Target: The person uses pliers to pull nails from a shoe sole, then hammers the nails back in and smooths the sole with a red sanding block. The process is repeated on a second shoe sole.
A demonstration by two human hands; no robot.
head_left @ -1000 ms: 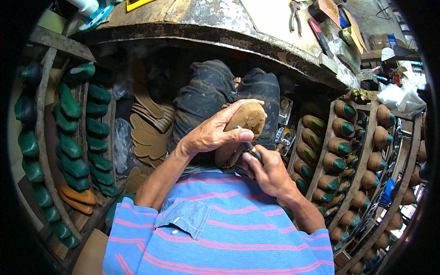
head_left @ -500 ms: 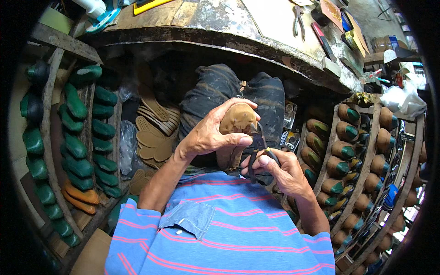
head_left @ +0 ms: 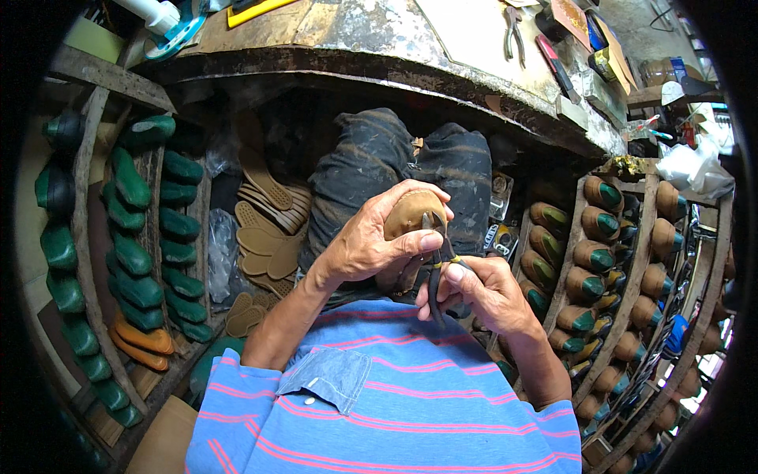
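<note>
Above my lap, my left hand (head_left: 369, 238) is closed around a tan leather shoe upper (head_left: 412, 212), which looks stretched over a shoe last. Its rounded end points away from me, and the left thumb presses along its near side. My right hand (head_left: 496, 296) grips pliers (head_left: 433, 291) with dark handles. Their metal jaws lie over the right side of the leather, close to the left thumb tip, and look slightly parted. Whether they pinch anything is too small to tell. The lower part of the shoe is partly hidden behind my hands.
A worn workbench (head_left: 347, 39) curves across the front, with another pair of pliers (head_left: 515, 35) and a red-and-black knife (head_left: 556, 67). Green shoe lasts (head_left: 130, 253) fill racks at left, beside stacked tan insoles (head_left: 268, 245). Brown shoes on green lasts (head_left: 588, 257) crowd the right racks.
The shoe has tilted, so its folded leather edge shows less. The pliers' jaws have moved from beside its right edge up onto the leather, and their handles have swung more upright.
</note>
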